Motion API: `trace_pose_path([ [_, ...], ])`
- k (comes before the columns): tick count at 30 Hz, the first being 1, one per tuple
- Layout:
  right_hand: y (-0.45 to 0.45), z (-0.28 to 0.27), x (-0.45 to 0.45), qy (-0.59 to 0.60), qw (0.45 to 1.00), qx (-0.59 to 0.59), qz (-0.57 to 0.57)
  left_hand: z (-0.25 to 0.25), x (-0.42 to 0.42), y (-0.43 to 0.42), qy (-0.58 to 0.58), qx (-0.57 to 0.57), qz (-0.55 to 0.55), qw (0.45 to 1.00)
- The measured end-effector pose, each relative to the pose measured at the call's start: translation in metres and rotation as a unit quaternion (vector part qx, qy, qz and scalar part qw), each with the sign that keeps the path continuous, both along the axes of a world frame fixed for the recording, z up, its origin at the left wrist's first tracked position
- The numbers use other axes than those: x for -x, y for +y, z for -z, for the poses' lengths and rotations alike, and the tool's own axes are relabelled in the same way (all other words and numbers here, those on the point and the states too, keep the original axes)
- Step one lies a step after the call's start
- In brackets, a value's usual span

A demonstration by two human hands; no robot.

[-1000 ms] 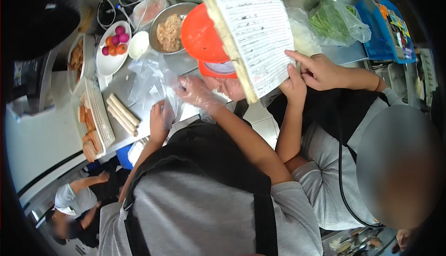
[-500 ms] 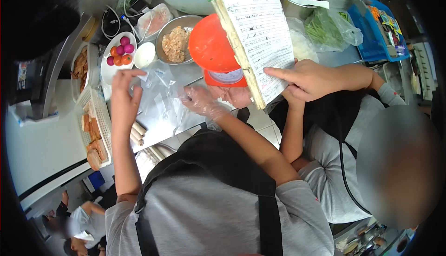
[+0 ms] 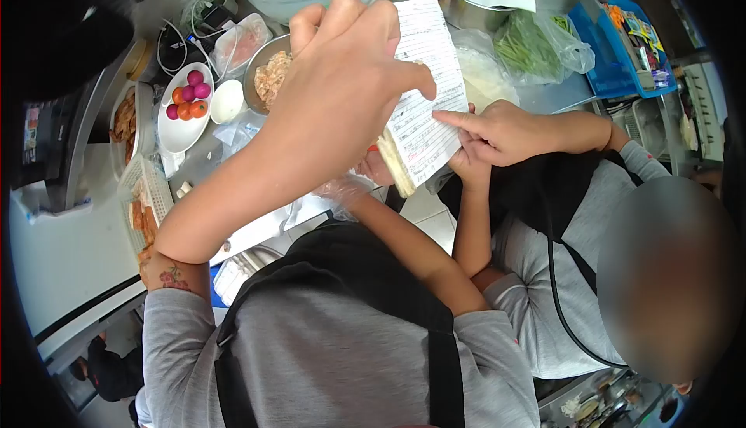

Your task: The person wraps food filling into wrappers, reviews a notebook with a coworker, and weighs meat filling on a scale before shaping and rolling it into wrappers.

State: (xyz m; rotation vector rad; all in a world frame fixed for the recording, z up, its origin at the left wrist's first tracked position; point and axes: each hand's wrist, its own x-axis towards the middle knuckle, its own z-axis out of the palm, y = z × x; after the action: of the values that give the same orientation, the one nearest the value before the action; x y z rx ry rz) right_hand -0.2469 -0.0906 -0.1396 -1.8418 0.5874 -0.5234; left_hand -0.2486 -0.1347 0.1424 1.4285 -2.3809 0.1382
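My left hand (image 3: 357, 62) is raised near the camera, over the left side of a handwritten notebook (image 3: 426, 129). Its fingers are bent and apart, with the thumb across the page; whether it touches the paper I cannot tell. Low behind my left forearm, my right hand (image 3: 342, 190) wears a clear plastic glove, and its fingers are mostly hidden. A co-worker's hand (image 3: 509, 134) points at the page, while that person's other hand (image 3: 471, 162) supports the notebook from below. Pink meat (image 3: 375, 170) lies by the notebook's lower left edge. Clear plastic (image 3: 237, 134) rests on the table.
On the left are a white plate (image 3: 185, 137) of purple and orange balls, a white cup (image 3: 228, 101) and a white basket (image 3: 159, 187) of browned food. A bowl of minced mixture (image 3: 272, 78) sits behind my forearm. Bagged greens (image 3: 528, 47) and a blue bin (image 3: 618, 47) stand right.
My left hand has risen from beside the plate and swung right over the notebook, covering the orange scale. My right hand stays low, now largely hidden. The co-worker keeps pointing at the page.
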Motion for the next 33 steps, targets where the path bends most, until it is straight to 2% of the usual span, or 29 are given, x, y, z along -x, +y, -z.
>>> trace_pose_path([
  [6,-0.004,0.006,0.003,-0.019,0.999,0.013,0.024,0.005,0.009,0.007,-0.021,-0.073,0.007,0.997],
  [9,-0.003,0.008,0.000,-0.028,0.999,0.016,0.027,-0.014,0.007,0.013,-0.049,-0.077,0.001,0.996],
  [15,0.003,0.012,-0.006,-0.034,0.998,0.027,0.037,-0.007,0.001,0.012,-0.081,-0.068,0.009,0.994],
  [18,0.006,0.017,-0.011,-0.035,0.998,0.033,0.043,-0.021,-0.001,0.012,-0.082,-0.054,-0.038,0.994],
  [21,0.007,0.020,-0.012,-0.035,0.998,0.038,0.046,-0.013,-0.002,0.013,-0.067,-0.065,0.001,0.996],
  [33,0.005,0.024,-0.009,-0.023,0.997,0.056,0.051,0.008,-0.003,0.011,-0.091,-0.086,0.028,0.992],
])
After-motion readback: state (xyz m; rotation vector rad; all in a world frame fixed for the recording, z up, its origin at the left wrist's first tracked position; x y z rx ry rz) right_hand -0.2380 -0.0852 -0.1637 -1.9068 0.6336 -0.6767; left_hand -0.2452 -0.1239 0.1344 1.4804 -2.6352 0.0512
